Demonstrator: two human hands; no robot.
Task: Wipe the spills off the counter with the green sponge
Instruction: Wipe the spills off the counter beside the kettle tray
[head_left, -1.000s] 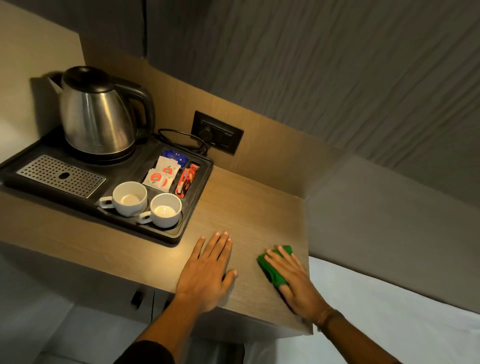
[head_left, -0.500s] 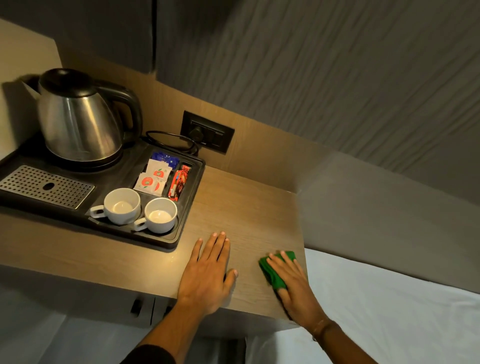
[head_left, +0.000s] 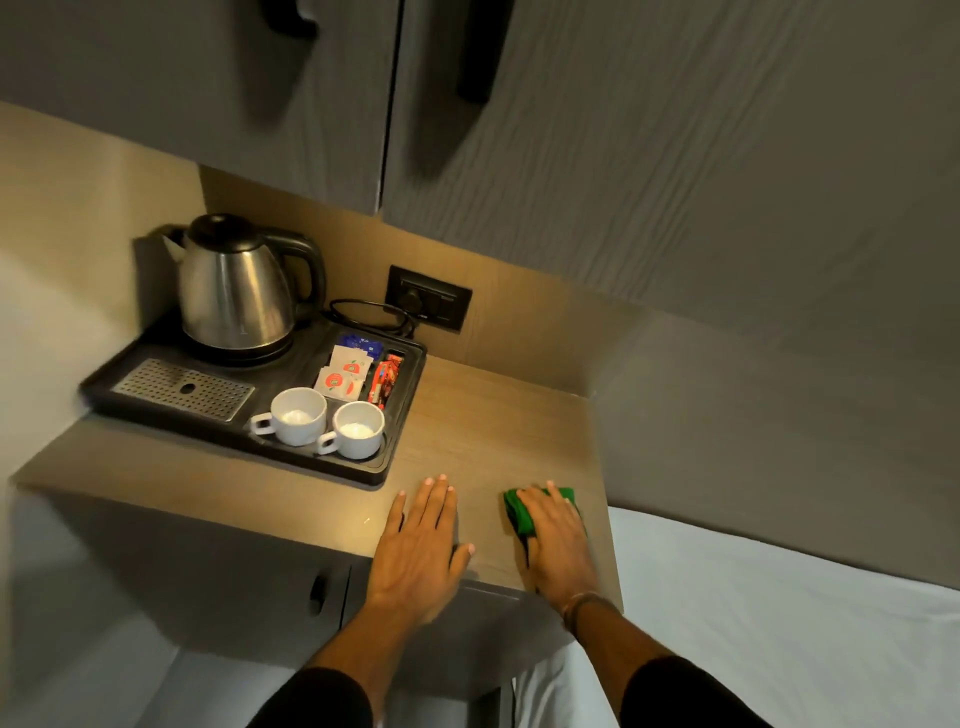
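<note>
The green sponge (head_left: 519, 512) lies on the wooden counter (head_left: 483, 431) near its front right corner. My right hand (head_left: 558, 545) presses flat on top of it, so only its left and far edges show. My left hand (head_left: 421, 540) rests palm down on the counter just to the left, fingers spread, holding nothing. A small wet glint (head_left: 366, 519) shows on the wood left of my left hand. No other spill is visible.
A black tray (head_left: 400, 410) at the back left carries a steel kettle (head_left: 234, 286), two white cups (head_left: 322, 423) and sachets (head_left: 345, 374). A wall socket (head_left: 431, 299) with a cord sits behind. A white bed (head_left: 779, 623) lies right of the counter's edge. Cupboard doors hang overhead.
The camera has tilted up and back, so more cupboard shows. My right hand with the sponge has shifted slightly toward the counter's front edge. My left hand stays put.
</note>
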